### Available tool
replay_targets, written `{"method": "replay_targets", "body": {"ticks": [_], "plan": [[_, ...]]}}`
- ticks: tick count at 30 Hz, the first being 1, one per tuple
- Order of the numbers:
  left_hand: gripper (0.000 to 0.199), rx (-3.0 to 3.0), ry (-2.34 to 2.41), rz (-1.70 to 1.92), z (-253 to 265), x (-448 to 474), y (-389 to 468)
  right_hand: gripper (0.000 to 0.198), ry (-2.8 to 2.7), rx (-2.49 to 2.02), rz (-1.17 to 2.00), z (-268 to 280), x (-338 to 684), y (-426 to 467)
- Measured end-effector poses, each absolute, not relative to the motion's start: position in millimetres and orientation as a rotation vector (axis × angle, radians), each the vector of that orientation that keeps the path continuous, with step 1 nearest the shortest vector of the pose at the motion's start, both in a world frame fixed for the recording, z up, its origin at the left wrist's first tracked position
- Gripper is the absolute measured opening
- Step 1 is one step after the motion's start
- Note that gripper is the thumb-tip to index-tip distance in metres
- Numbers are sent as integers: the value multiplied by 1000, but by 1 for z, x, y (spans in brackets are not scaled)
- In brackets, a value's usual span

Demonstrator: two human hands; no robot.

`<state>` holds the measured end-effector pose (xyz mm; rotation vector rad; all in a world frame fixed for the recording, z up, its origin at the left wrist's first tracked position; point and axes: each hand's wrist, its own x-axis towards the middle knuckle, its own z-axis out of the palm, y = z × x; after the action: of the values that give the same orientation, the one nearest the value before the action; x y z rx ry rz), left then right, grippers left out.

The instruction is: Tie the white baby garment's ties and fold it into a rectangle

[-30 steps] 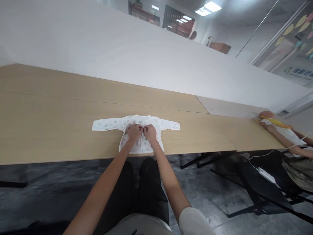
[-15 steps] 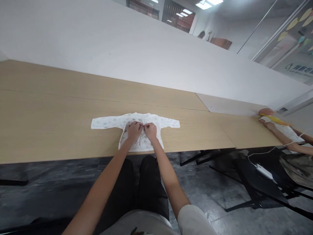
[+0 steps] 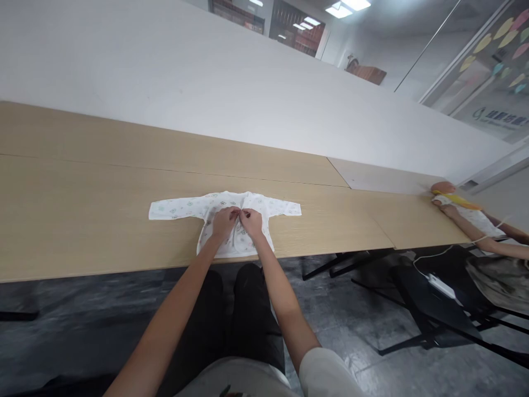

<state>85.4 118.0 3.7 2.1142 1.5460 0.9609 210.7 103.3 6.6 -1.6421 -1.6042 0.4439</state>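
A small white baby shirt (image 3: 253, 202) with a faint print lies face up along the table's front edge, its sleeves spread to both sides. At the middle of its front opening, my left hand (image 3: 225, 221) is closed in a pinch on the fabric. Right beside it, my right hand (image 3: 251, 221) also pinches the shirt's front edge. The fingertips of both hands nearly meet, and the small spot between them is hidden.
The wooden table (image 3: 103, 231) runs along a white partition (image 3: 185, 88). At the far right another person's arm (image 3: 467, 223) reaches to a doll (image 3: 444, 188) in white and yellow cloth. A black chair (image 3: 430, 309) carries a white power strip (image 3: 441, 285) with a cable.
Both hands stay pinched at the shirt's front, with the fingers shifting slightly. The whole view has moved a little, so everything sits slightly further left.
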Motion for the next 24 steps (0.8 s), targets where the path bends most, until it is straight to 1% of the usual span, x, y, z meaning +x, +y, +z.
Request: {"method": "replay_targets", "body": {"ticks": [8, 12, 16, 21, 24], "plan": [[25, 2081, 1574, 945, 6, 87, 117, 15, -1554, -1649, 475, 2, 211, 108], [25, 2013, 1589, 976, 4, 86, 117, 15, -1479, -1683, 457, 2, 211, 108], [27, 1931, 1626, 1062, 5, 85, 118, 20, -1399, -1708, 449, 5, 211, 106], [27, 2075, 1736, 1085, 15, 87, 105, 25, -1373, -1699, 434, 11, 214, 103], [28, 2201, 1816, 956, 18, 84, 87, 26, -1438, -1676, 387, 16, 216, 93]]}}
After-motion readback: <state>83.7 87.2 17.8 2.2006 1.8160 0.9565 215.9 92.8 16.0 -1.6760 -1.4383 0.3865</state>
